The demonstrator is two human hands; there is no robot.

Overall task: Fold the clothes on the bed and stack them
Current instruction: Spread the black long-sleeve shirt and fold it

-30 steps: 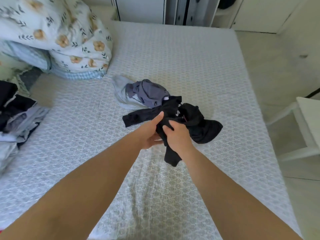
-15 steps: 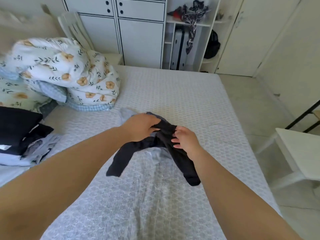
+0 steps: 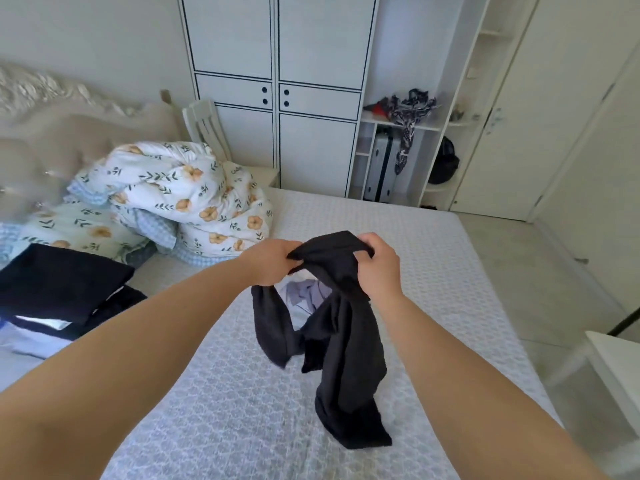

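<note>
Above the bed [image 3: 433, 244], both hands now grip the black garment [image 3: 341, 317] lifted clear of the lavender clothes [image 3: 304, 294] beneath, left hand [image 3: 273, 261] and right hand [image 3: 375, 268] pinching its top edge while it hangs tangled, so shaking out comes before folding.

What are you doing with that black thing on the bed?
A person is sorting laundry. The left hand and the right hand both grip the top of a black garment, holding it up over the bed so that it hangs down, not yet folded. A light purple garment lies crumpled on the bed behind it. A stack of clothes sits at the left.
</note>
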